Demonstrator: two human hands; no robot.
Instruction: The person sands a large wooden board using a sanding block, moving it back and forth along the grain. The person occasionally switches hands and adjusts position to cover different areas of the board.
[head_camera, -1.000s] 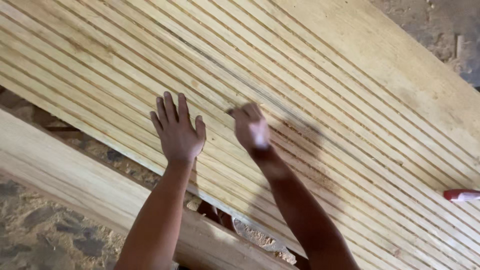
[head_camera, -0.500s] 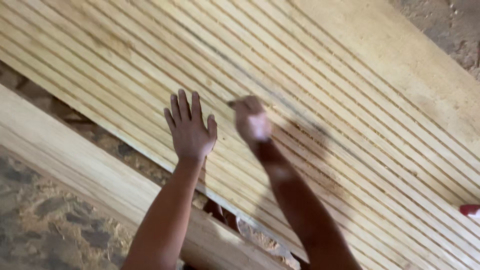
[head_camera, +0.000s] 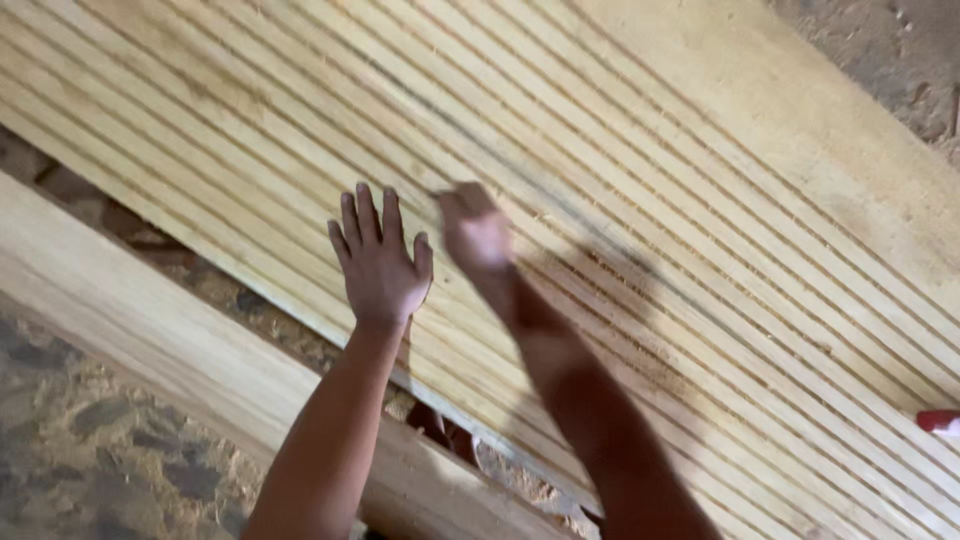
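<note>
Pressing flat and open, the left hand (head_camera: 378, 265) holds nothing on the grooved board (head_camera: 620, 200). Blurred, the right hand (head_camera: 474, 232) looks loosely curled; its grip I cannot tell. Rough grooves could splinter a sliding palm.

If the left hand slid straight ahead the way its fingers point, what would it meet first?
Only more wood, it seems. The left hand lies flat on the grooved wooden panel, fingers pointing up the picture across its grooves. Nothing else shows on that line to the picture's top edge; the blurred right hand sits beside it.

Bare grooved wooden panel (head_camera: 640, 200) is lying open far and right; a separate plank (head_camera: 180, 340) is blocking the near-left side.
</note>
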